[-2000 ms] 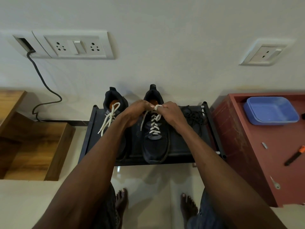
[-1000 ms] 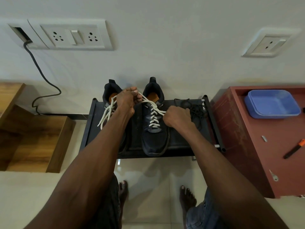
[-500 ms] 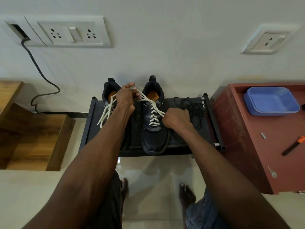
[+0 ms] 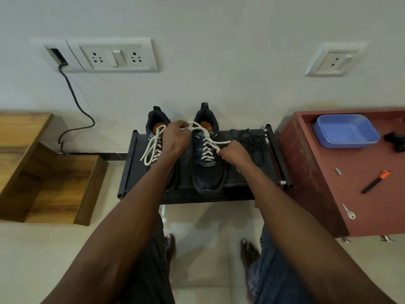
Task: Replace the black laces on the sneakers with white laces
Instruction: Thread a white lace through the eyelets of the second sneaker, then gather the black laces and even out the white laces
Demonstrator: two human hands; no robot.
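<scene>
Head view: two dark sneakers sitting side by side, centre frame, on a low black shoe rack (image 4: pixel 129 163), heels toward the wall. Left hand (image 4: pixel 175 138) pinching one end of the white lace (image 4: pixel 207 148) above the right sneaker (image 4: pixel 208 172), fingers curled tight round it. Right hand (image 4: pixel 233 153) gripping the other end, fist closed, drawing it out toward the right of frame. Lace ends crossing over the tongue, apparently pulling taut before a knot.

Progress, judging from layout: right sneaker threaded in white through all visible eyelets, not yet tied. Left sneaker (image 4: pixel 157 150) also carrying a white lace (image 4: pixel 153 148), ends hanging loose, partly hidden behind the left wrist. Removed black laces (image 4: pixel 252 141) lying in a tangle on the rack, right of centre. Remaining: tying off, probably both shoes.

Writing: small pale marks on the tongue and collar of the right sneaker, too small for reading.
</scene>
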